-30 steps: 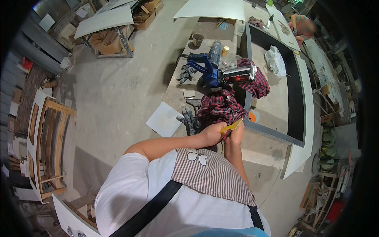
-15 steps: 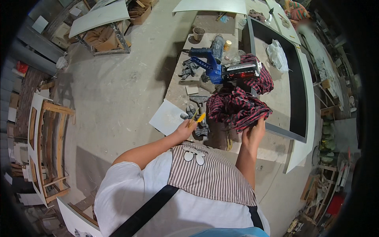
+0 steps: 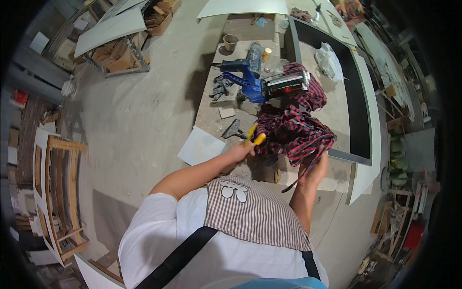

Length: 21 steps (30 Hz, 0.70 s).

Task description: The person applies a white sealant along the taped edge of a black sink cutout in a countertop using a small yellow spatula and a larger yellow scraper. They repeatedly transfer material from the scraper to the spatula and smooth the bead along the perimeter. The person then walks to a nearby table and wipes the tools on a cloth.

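Observation:
My right hand [image 3: 314,168] grips the lower right edge of a crumpled red-and-black plaid cloth [image 3: 301,132], bunched above the near part of the workbench. One strip of it dangles over my wrist. At the cloth's left side, my left hand [image 3: 242,151] is closed round a slim yellow tool [image 3: 259,139]; two yellow ends stick out past the fingers, and its exact kind cannot be made out. Just beyond that hand lies a black scraper-like tool [image 3: 233,129]. A blue caulking gun [image 3: 252,86] with a dark cartridge rests behind the cloth, partly over more plaid fabric.
On the workbench [image 3: 211,113] are a white sheet [image 3: 199,147], a small pale block [image 3: 226,112], a grey glove [image 3: 221,87], a cup [image 3: 230,42] and a small yellow-capped bottle [image 3: 266,54]. A dark-framed panel [image 3: 358,111] on the right carries a clear plastic bag [image 3: 329,62].
My left hand has moved right with the yellow tool, up to the cloth. The cloth has shifted slightly right and a strip now hangs down. Grey gloves near my left hand no longer show plainly.

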Each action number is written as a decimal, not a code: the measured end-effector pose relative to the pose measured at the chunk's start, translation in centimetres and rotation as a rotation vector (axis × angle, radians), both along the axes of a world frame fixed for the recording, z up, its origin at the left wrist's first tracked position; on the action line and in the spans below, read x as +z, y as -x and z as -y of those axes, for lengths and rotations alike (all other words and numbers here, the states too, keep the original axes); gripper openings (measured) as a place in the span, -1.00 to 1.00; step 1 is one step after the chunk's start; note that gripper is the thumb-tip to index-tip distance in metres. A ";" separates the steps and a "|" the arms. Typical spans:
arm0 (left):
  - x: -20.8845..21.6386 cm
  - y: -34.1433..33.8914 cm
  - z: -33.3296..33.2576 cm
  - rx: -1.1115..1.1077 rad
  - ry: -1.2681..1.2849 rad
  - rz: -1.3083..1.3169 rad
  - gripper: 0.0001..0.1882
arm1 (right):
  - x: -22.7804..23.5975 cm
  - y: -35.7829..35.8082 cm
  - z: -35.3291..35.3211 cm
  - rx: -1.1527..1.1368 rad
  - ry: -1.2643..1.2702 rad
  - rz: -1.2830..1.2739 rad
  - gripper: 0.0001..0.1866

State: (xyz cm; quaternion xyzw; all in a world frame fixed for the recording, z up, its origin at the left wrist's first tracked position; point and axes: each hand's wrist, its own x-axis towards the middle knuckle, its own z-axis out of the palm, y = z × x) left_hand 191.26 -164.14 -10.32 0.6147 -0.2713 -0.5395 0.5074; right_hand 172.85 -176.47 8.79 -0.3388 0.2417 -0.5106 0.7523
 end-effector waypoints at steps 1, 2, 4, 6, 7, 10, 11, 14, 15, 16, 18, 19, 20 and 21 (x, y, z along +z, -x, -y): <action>2.4 -0.3 0.1 -0.024 0.009 -0.151 -0.62 | 0.0 0.8 0.2 -0.015 0.012 -0.037 -0.67; 5.1 -0.9 -0.2 -0.071 0.028 -0.168 -0.64 | 0.0 1.2 0.3 -0.021 0.020 -0.067 -0.66; 10.0 -1.6 -1.4 -0.087 0.075 -0.161 -0.66 | 0.0 0.2 -0.2 -0.011 0.003 -0.109 -0.68; 13.7 -1.2 -2.2 -0.064 0.161 -0.143 -0.66 | 0.1 -1.2 -0.5 0.027 0.000 -0.143 -0.71; 14.9 -0.9 -2.2 -0.062 0.184 -0.144 -0.67 | -0.2 -1.6 -0.5 0.068 0.010 -0.155 -0.72; 17.0 -0.2 -2.0 -0.071 0.244 -0.137 -0.67 | -0.3 -2.7 -0.5 0.156 0.029 -0.135 -0.69; 17.6 -0.1 -1.9 -0.075 0.270 -0.094 -0.68 | 0.0 -3.3 -0.9 0.164 0.027 -0.126 -0.69; 18.1 0.6 -1.4 -0.070 0.397 0.069 -0.70 | -0.2 -4.3 -1.2 0.236 0.024 -0.056 -0.70; 17.6 0.8 -1.1 -0.055 0.414 0.076 -0.70 | 0.0 -4.8 -1.4 0.258 0.021 -0.028 -0.70; 17.4 1.0 -0.7 -0.040 0.433 0.081 -0.70 | 0.1 -5.0 -1.5 0.268 0.038 -0.064 -0.73; 17.1 1.0 -0.6 -0.028 0.490 0.163 -0.71 | 0.6 -4.7 -1.2 0.310 -0.038 -0.044 -0.75; 17.3 0.8 -0.7 -0.004 0.458 0.162 -0.71 | 0.9 -4.5 -1.0 0.331 -0.079 -0.033 -0.76; 17.5 0.5 -0.9 0.019 0.425 0.162 -0.72 | 1.7 -4.7 -1.2 0.274 -0.102 0.020 -0.74; 17.6 0.3 -1.0 0.043 0.393 0.161 -0.72 | 1.8 -4.5 -0.9 0.259 -0.119 0.045 -0.72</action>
